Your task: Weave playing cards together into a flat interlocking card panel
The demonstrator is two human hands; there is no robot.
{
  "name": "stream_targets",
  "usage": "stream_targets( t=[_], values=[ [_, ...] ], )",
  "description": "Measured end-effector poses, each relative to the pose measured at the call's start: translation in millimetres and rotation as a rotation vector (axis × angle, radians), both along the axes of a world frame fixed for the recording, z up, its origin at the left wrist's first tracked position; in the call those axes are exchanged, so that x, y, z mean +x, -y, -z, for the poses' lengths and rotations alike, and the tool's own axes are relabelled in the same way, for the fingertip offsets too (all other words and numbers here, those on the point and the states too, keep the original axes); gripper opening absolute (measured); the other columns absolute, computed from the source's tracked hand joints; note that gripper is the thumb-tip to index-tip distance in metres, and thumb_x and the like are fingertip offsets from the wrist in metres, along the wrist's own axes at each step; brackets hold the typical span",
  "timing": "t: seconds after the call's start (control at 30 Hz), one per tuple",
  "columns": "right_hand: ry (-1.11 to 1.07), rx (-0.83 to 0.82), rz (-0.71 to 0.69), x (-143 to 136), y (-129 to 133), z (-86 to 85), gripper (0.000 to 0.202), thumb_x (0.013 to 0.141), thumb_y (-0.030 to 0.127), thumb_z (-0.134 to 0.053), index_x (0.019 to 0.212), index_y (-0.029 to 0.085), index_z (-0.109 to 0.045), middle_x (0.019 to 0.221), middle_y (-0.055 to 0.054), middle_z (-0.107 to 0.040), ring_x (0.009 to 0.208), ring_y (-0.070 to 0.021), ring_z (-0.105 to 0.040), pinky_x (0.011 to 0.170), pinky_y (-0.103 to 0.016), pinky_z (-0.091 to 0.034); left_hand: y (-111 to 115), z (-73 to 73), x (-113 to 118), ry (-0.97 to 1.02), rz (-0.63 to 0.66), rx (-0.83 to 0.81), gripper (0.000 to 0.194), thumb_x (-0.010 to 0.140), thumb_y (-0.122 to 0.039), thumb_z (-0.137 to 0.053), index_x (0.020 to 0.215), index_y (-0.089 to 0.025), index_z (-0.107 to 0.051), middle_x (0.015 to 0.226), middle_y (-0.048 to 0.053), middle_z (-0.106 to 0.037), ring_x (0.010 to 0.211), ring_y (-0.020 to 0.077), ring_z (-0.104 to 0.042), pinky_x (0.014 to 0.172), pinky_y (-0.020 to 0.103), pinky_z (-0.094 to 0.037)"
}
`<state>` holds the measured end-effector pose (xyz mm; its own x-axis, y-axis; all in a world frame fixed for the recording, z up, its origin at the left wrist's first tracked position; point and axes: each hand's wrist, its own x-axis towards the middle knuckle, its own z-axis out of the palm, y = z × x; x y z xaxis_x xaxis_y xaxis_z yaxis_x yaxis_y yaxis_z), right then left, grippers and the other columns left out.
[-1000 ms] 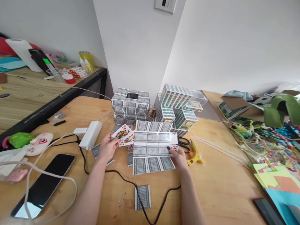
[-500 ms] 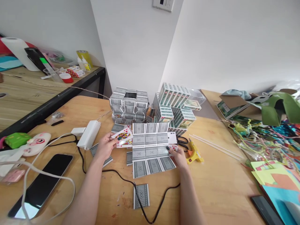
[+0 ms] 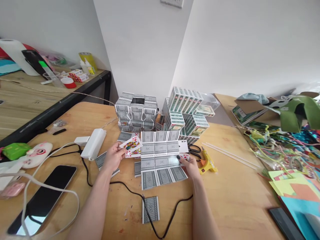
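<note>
A panel of joined playing cards [image 3: 161, 162], mostly backs up in several rows, lies across the middle of the view. My left hand [image 3: 114, 158] pinches the face-up cards [image 3: 132, 146] that stick out from its left side. At the right side my right hand [image 3: 189, 167] grips the panel's edge, its thumb on top near a red face card. An ace [image 3: 183, 146] juts out just above that hand. Behind the panel stands a hollow box-like structure made of cards [image 3: 136, 112]. One loose card stack [image 3: 150, 209] rests nearer to me, under a black cable.
Card boxes [image 3: 186, 100] are stacked behind the panel. Scissors [image 3: 195, 151] and a yellow glue gun [image 3: 207, 162] lie to the right, with white sticks [image 3: 230, 155] beyond. On the left are a phone [image 3: 43, 198], a white power strip [image 3: 93, 144] and cables. Coloured craft material [image 3: 295, 186] covers the far right.
The view has shifted slightly. Both hands keep their hold, and the panel has barely moved.
</note>
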<state>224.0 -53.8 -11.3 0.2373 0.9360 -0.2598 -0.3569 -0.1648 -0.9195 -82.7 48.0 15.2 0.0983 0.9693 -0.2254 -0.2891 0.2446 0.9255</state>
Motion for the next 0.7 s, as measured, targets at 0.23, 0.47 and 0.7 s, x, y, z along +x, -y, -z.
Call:
stream_targets(
  t=[0.23, 0.47, 0.7],
  values=[
    [0.085, 0.0, 0.022, 1, -1, 2.9, 0.027, 0.059, 0.039, -0.078, 0.074, 0.018, -0.068, 0.066, -0.002, -0.069, 0.057, -0.018, -0.06, 0.057, -0.031, -0.047, 1, -1.8, 4, 0.06, -0.052, -0.02, 0.033, 0.052, -0.02, -0.073, 0.077, -0.017, -0.052, 0.074, 0.0, -0.067, 0.072, 0.0183, -0.065, 0.061, 0.028, -0.051],
    [-0.069, 0.025, 0.097, -5, 1, -13.8, 0.026, 0.057, 0.035, -0.078, 0.074, 0.02, -0.067, 0.066, -0.002, -0.069, 0.062, -0.021, -0.063, 0.057, -0.033, -0.05, -2, -6.7, -2, 0.148, -0.221, -0.009, 0.018, 0.058, -0.027, -0.07, 0.064, -0.017, -0.056, 0.074, 0.002, -0.068, 0.08, 0.0213, -0.064, 0.069, 0.034, -0.052],
    [-0.058, 0.076, 0.21, -6, 0, -18.3, 0.027, 0.056, 0.038, -0.078, 0.074, 0.021, -0.066, 0.07, -0.004, -0.07, 0.069, -0.0243, -0.065, 0.06, -0.036, -0.052, 4, -4.9, -4, 0.008, 0.005, -0.06, 0.018, 0.051, -0.026, -0.073, 0.063, -0.017, -0.064, 0.071, 0.004, -0.069, 0.066, 0.02, -0.063, 0.057, 0.029, -0.049]
  ],
)
